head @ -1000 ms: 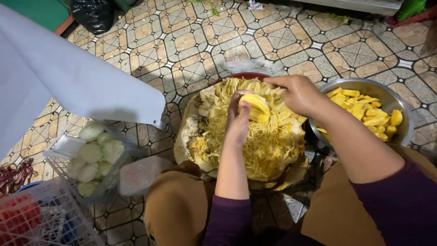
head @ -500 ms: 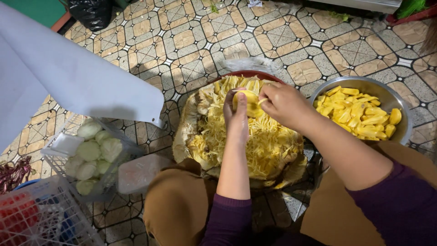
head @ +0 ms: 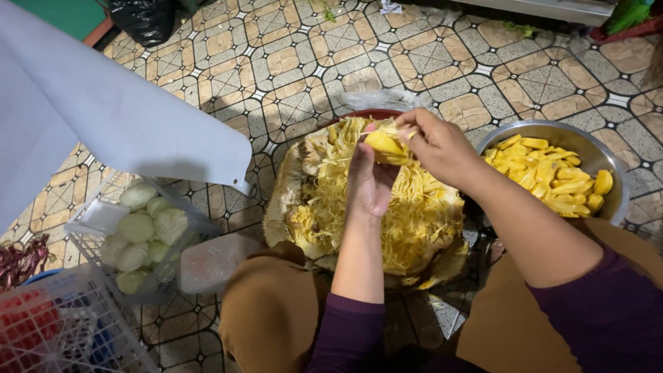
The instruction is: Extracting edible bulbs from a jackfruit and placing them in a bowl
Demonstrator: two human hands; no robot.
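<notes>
Hands are meeting over the opened jackfruit [head: 366, 207] — the left hand [head: 369, 181] and the right hand [head: 435, 146] are both pinching one yellow pod [head: 384, 146], holding it just above the stringy flesh at the fruit's far edge. The jackfruit is lying on the tiled floor [head: 290, 62] between the person's knees. A steel bowl [head: 608, 173] of peeled yellow pods is sitting just to its right. To the left, a wire basket [head: 103, 221] is holding pale green rounds.

pale round vegetables [head: 141, 228], black bag [head: 141, 19]
</notes>
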